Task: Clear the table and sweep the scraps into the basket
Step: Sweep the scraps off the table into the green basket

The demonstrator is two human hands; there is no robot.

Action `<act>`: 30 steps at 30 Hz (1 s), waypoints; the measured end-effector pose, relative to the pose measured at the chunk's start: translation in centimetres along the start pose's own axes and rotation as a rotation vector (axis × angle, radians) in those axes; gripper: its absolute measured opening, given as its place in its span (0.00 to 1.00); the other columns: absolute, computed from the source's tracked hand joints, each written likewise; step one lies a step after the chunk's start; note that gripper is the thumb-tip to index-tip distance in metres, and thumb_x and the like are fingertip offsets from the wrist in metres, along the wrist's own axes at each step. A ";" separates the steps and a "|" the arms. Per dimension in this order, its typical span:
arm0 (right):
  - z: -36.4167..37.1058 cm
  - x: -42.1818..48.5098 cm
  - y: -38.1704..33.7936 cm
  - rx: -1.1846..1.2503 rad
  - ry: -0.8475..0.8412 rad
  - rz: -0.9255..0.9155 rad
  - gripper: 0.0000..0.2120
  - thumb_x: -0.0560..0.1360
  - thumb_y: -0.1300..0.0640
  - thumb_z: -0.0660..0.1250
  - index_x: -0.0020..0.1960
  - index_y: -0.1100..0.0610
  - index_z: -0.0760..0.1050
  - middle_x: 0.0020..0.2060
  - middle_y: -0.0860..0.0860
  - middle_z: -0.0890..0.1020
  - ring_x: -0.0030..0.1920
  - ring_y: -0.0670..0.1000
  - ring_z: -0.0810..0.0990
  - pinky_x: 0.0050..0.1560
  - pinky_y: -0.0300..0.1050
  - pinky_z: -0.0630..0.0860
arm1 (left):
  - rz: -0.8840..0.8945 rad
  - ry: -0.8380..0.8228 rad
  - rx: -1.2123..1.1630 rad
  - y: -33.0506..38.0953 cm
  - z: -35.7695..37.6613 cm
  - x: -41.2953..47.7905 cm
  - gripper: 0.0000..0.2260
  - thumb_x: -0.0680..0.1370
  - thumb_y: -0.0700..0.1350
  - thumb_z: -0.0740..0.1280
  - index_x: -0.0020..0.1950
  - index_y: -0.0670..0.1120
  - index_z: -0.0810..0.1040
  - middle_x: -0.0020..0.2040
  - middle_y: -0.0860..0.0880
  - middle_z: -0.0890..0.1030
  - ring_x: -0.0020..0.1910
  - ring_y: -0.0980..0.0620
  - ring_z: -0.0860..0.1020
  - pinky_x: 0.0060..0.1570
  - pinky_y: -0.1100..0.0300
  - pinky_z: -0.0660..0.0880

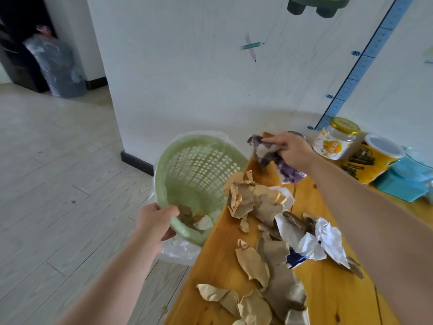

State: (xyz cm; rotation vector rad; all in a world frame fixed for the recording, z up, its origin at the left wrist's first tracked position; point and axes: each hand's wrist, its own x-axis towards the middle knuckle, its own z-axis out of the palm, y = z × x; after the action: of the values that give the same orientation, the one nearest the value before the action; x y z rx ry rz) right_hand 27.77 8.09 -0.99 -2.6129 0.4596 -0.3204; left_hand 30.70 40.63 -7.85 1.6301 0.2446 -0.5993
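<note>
Holding the green basket by its near rim: left hand, fingers curled over the edge, thumb inside the rim. The basket is tilted, its mouth turned to the table edge just right of this hand. Judged reason: swept scraps can drop straight in. A few pieces already lie inside, just past the left fingertips. A clear plastic liner hangs below the hand.

Right hand: clenched round a purple-and-white cloth at the far end of the table. Judged reason: set beyond the pile, so a wipe can drive it toward the basket.

Scraps: crumpled brown and white paper on the table, nearer the body than the right hand, right of the left hand.

Writing: the height chart on the wall above the right hand reads "80" and "70", with "40" at its foot. On the gold-lidded jar and yellow can, right of the right hand, the label print is too small to read.
</note>
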 end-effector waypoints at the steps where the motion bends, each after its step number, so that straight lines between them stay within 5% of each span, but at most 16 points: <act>1: -0.8 -0.3 0.7 0.003 0.019 0.011 0.29 0.71 0.75 0.55 0.58 0.47 0.78 0.53 0.53 0.79 0.58 0.55 0.74 0.59 0.41 0.68 | 0.008 0.004 0.005 0.0 -0.1 0.1 0.02 0.72 0.33 0.64 0.44 0.35 0.74 0.39 0.37 0.77 0.29 0.45 0.73 0.30 0.57 0.73; 5: -3.2 -4.1 3.9 -0.120 0.004 0.094 0.26 0.72 0.73 0.56 0.58 0.49 0.79 0.57 0.54 0.79 0.60 0.56 0.73 0.60 0.43 0.66 | 0.014 0.028 0.008 0.2 -0.3 -0.1 0.01 0.72 0.33 0.64 0.42 0.36 0.74 0.39 0.37 0.76 0.30 0.45 0.74 0.35 0.53 0.75; 9: -4.0 -8.8 6.1 -0.074 -0.038 0.250 0.28 0.70 0.76 0.55 0.47 0.45 0.80 0.54 0.52 0.78 0.56 0.53 0.72 0.56 0.43 0.67 | 0.038 0.030 -0.005 0.5 -0.5 -0.3 0.01 0.72 0.33 0.64 0.41 0.37 0.74 0.36 0.40 0.77 0.27 0.48 0.75 0.19 0.64 0.73; 13: -2.6 -11.0 5.1 0.031 -0.088 0.258 0.30 0.69 0.78 0.54 0.36 0.45 0.79 0.53 0.48 0.73 0.56 0.50 0.70 0.59 0.44 0.69 | 0.056 0.065 -0.016 0.5 -0.7 -0.1 0.02 0.71 0.33 0.65 0.43 0.37 0.75 0.39 0.40 0.79 0.37 0.43 0.79 0.34 0.55 0.78; 23: 1.6 -6.7 -1.1 -0.058 -0.202 0.137 0.20 0.71 0.74 0.56 0.50 0.57 0.82 0.52 0.49 0.71 0.59 0.54 0.70 0.57 0.40 0.65 | 0.088 0.077 0.012 1.1 -0.2 -0.3 0.04 0.71 0.33 0.67 0.37 0.39 0.74 0.38 0.40 0.78 0.37 0.41 0.79 0.44 0.48 0.79; 26: 2.9 -5.2 -3.3 -0.018 -0.233 0.102 0.21 0.72 0.73 0.56 0.40 0.50 0.78 0.55 0.52 0.75 0.60 0.56 0.71 0.60 0.45 0.68 | 0.093 0.069 0.015 0.9 -0.2 0.0 0.04 0.71 0.34 0.67 0.37 0.39 0.74 0.36 0.40 0.78 0.36 0.42 0.78 0.46 0.46 0.78; 30: 4.2 -4.1 -4.9 -0.042 -0.252 0.065 0.18 0.72 0.71 0.58 0.49 0.53 0.79 0.44 0.39 0.73 0.57 0.52 0.71 0.53 0.43 0.70 | 0.084 0.060 0.028 0.5 -0.4 0.4 0.02 0.71 0.35 0.67 0.39 0.39 0.74 0.35 0.39 0.77 0.35 0.42 0.77 0.44 0.45 0.78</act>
State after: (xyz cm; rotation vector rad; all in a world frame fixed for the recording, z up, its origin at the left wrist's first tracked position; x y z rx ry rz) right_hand 26.55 15.42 -2.86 -2.6245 0.4666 0.0408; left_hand 31.41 40.82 -7.59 1.6786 0.2113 -0.4918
